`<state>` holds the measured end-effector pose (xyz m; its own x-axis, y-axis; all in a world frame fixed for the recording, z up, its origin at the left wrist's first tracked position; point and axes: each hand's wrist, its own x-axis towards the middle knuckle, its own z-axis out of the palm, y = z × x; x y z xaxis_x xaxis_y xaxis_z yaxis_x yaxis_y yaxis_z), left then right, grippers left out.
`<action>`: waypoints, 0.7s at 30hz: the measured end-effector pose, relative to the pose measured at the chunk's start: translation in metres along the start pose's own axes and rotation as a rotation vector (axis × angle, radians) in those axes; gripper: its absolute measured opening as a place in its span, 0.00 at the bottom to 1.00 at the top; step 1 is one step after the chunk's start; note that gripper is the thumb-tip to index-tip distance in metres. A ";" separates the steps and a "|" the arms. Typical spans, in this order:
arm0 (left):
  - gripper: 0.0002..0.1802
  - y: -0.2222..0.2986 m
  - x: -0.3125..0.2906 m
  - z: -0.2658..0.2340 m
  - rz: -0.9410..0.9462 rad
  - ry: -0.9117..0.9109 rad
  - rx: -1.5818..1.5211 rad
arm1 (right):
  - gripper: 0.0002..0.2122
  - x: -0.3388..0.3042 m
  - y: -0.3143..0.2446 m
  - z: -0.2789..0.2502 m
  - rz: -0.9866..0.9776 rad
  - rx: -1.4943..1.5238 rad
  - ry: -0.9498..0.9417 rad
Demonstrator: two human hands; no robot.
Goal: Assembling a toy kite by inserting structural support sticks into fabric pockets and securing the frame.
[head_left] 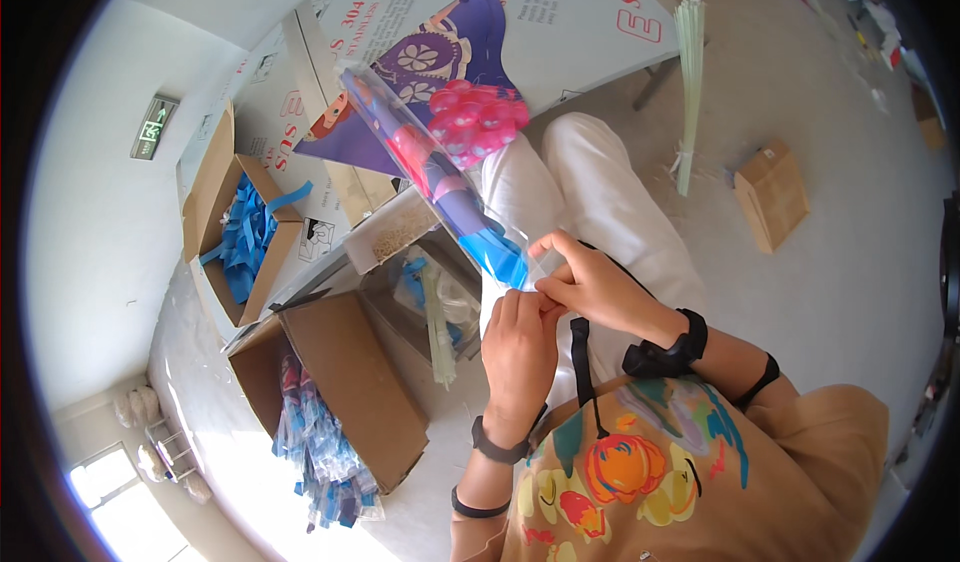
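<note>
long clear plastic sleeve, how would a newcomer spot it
Start at the grey printed table; beside it are white trousers. Slanting from over the table to the left hand and right hand is the long clear plastic sleeve, purple, pink and blue inside. Unlike the packets spilling from the cardboard box, it is single and outstretched.

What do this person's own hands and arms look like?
The left hand and right hand are gloveless. Each arm wears a dark wristband, bulkier on the right, plus a black strap farther up. A tan sleeve shows on the right.
</note>
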<state>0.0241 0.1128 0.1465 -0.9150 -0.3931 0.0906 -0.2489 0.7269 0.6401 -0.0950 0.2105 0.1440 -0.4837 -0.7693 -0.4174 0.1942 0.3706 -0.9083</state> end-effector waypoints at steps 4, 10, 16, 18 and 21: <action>0.08 -0.005 -0.003 0.000 0.012 0.001 -0.045 | 0.16 0.001 0.001 -0.002 -0.033 0.139 -0.056; 0.09 -0.009 0.001 -0.025 0.028 0.049 -0.209 | 0.14 0.008 0.006 -0.008 -0.071 0.456 -0.284; 0.09 -0.009 -0.001 -0.042 -0.017 -0.053 -0.362 | 0.09 0.008 -0.004 -0.008 -0.366 -0.080 -0.189; 0.09 -0.010 -0.005 -0.047 -0.022 -0.103 -0.521 | 0.07 0.008 -0.009 -0.004 -0.423 -0.090 -0.158; 0.08 -0.016 -0.024 -0.068 -0.043 -0.222 -0.874 | 0.07 0.019 0.000 -0.008 -0.314 0.054 -0.002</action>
<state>0.0717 0.0725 0.1865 -0.9734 -0.2261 -0.0379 -0.0369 -0.0087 0.9993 -0.1107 0.1997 0.1363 -0.5253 -0.8429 -0.1164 0.0807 0.0869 -0.9929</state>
